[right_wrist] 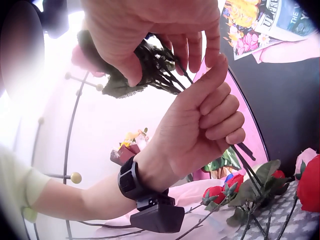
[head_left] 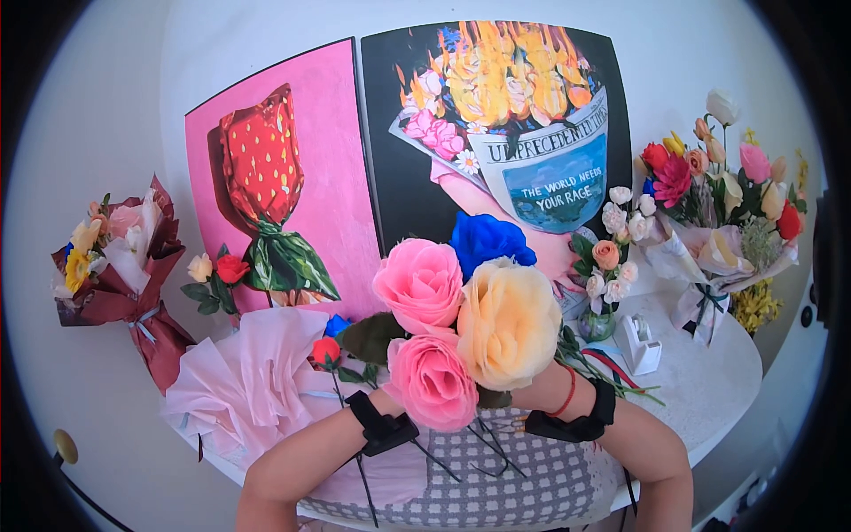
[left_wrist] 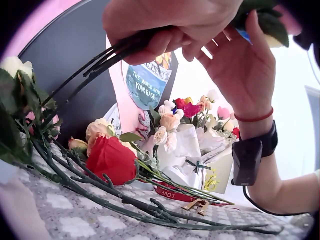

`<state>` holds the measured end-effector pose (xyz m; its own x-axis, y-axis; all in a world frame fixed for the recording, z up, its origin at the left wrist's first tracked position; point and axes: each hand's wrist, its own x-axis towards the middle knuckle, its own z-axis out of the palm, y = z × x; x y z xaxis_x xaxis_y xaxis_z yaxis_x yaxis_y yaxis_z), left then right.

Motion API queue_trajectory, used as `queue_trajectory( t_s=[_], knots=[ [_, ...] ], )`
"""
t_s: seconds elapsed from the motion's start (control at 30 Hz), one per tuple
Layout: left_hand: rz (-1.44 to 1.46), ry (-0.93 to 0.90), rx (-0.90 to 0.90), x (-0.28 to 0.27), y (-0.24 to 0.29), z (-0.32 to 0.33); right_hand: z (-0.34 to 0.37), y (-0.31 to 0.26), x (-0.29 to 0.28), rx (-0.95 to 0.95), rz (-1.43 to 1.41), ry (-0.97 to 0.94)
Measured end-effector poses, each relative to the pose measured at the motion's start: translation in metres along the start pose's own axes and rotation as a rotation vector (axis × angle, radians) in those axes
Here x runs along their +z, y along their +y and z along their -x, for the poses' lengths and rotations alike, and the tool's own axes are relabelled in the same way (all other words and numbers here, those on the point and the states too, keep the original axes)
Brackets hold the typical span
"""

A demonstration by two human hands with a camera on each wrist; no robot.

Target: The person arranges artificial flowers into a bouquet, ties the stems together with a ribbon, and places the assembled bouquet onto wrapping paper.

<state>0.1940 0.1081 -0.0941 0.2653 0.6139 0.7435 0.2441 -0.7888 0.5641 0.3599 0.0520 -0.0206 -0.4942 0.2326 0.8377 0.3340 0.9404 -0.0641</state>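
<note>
A bunch of big artificial roses fills the middle of the head view: two pink roses (head_left: 418, 285), a blue rose (head_left: 492, 246) and a cream rose (head_left: 510, 324). The blooms hide most of both hands there. In the right wrist view my left hand (right_wrist: 207, 112) grips the dark green stems (right_wrist: 245, 167) in curled fingers. Above it my right hand (right_wrist: 155, 25) spreads round the leaves (right_wrist: 127, 82) under the blooms, thumb apart from fingers. The left wrist view shows the right palm facing the stems, its thumb extended beside the leaves.
Loose red roses (left_wrist: 112, 160) and long stems lie on a grey checked cloth (head_left: 532, 461). Pink wrapping paper (head_left: 257, 372) spreads at left. At right stand a tape dispenser (head_left: 640, 344), a small vase (head_left: 597, 325) and a wrapped bouquet (head_left: 718, 239). Two paintings (head_left: 496, 133) lean behind.
</note>
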Motion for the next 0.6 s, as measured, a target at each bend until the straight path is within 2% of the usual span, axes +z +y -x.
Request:
queue_trajectory(
  t_s=[0.07, 0.17, 0.27, 0.33, 0.37, 0.4, 0.47, 0.5, 0.53, 0.6],
  knots=[
    [-0.024, 0.036, 0.061, 0.0, -0.004, 0.004, 0.001, -0.002, 0.0, -0.01, 0.001, 0.039],
    [-0.062, 0.09, 0.157, 0.0, -0.008, 0.0, 0.003, -0.005, -0.003, 0.104, -0.133, -0.011],
    [-0.095, 0.14, 0.256, 0.01, 0.0, -0.017, 0.003, -0.005, -0.004, 0.075, 0.04, 0.056],
    [0.201, -0.025, -0.183, 0.005, 0.017, -0.023, 0.0, -0.002, -0.002, 0.256, -0.089, 0.171],
    [0.566, 0.182, -0.176, 0.011, 0.036, -0.027, -0.004, -0.002, -0.001, 0.283, -0.202, 0.236],
    [0.566, 0.185, -0.175, 0.009, 0.039, -0.03, -0.006, -0.003, -0.001, 0.281, -0.202, 0.234],
    [0.482, 0.048, -0.339, 0.006, 0.042, -0.034, -0.01, -0.005, -0.001, 0.388, -0.255, 0.276],
    [0.497, 0.13, -0.278, 0.01, 0.05, -0.036, -0.014, -0.011, 0.0, 0.367, -0.243, 0.314],
    [0.496, 0.132, -0.278, 0.011, 0.055, -0.036, -0.013, -0.009, 0.001, 0.366, -0.244, 0.313],
    [0.448, 0.112, -0.166, 0.012, 0.061, -0.036, -0.008, 0.0, 0.004, 0.311, -0.162, 0.227]
  ],
)
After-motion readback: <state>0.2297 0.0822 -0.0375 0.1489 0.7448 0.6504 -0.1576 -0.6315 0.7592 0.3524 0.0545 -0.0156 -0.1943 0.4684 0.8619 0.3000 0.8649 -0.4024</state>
